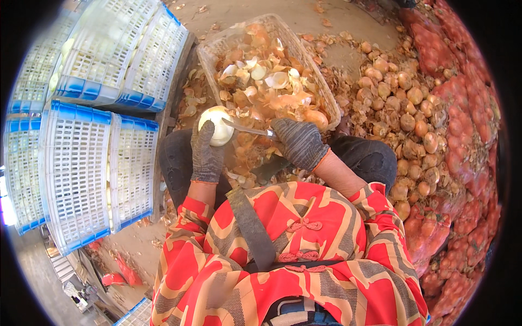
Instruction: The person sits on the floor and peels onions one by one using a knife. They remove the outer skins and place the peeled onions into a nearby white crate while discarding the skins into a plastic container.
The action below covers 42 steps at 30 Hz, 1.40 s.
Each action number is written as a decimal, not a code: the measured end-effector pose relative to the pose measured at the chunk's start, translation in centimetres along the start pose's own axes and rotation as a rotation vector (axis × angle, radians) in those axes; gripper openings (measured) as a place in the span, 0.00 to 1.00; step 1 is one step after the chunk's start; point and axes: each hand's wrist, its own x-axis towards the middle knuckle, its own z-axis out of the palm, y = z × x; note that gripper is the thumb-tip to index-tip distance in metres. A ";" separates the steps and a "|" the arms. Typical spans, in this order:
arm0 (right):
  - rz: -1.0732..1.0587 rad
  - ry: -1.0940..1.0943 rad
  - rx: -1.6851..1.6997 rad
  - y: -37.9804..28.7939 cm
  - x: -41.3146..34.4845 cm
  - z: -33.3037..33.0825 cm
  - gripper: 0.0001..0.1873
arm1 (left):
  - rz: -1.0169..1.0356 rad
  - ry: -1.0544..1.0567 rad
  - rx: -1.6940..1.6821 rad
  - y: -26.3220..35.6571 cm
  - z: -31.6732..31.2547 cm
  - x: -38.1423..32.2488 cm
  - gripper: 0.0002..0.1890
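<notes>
My left hand (207,150), in a grey knit glove, holds a peeled white onion (220,133) before my left knee. In my right hand (299,142), gloved alike, is the handle of a knife (249,130), whose blade points left with its tip at the onion's upper right side. Just beyond both hands, a plastic crate (301,53) holds loose onion skins (261,87) and an unpeeled onion (316,118) near its close edge. The fingers cover most of the knife's handle.
Stacked white-and-blue crates (79,159) of pale onions stand at the left on a wooden pallet (179,73). Unpeeled onions (415,95) lie heaped on the ground at the right, beside red mesh sacks (461,118) of onions. Skins litter the floor around the skin-filled crate.
</notes>
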 end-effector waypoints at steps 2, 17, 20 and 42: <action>0.004 -0.007 -0.040 0.0 0.2 0.0 0.13 | -0.021 0.016 -0.006 -0.2 -0.7 0.3 0.29; 0.560 -0.473 0.810 -0.5 2.0 0.6 0.15 | 0.108 -0.003 0.364 -0.9 -0.5 0.2 0.31; 0.486 -0.448 0.731 0.0 2.2 0.3 0.16 | -0.044 0.029 0.189 -1.0 -0.8 0.5 0.31; 0.541 0.092 1.233 1.6 3.1 1.4 0.15 | -0.253 -0.313 0.273 -0.7 5.6 -2.7 0.44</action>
